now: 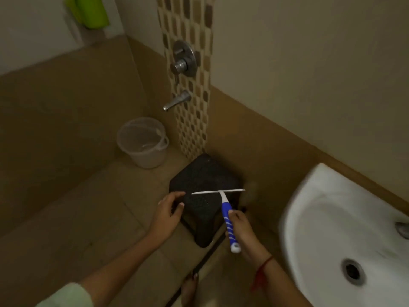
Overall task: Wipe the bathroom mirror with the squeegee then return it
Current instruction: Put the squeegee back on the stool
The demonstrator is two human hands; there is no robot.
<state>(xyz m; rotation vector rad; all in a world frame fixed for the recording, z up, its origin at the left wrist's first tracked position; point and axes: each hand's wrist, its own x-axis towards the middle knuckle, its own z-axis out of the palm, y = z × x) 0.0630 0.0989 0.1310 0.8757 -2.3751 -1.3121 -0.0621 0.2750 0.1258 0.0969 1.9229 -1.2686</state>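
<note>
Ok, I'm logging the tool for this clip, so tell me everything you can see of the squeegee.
The squeegee is T-shaped: a thin white blade bar on a white neck, a blue handle with white stripes and a white loop at its end; it looks plastic. The right hand grips the handle, bar crosswise and about level, over the black stool. The left hand is near the bar's left tip, apparently not touching.

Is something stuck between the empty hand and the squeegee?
No, nothing visible. The left hand is open just beside the blade tip of the squeegee, over the black stool. The right hand grips its blue handle.
</note>
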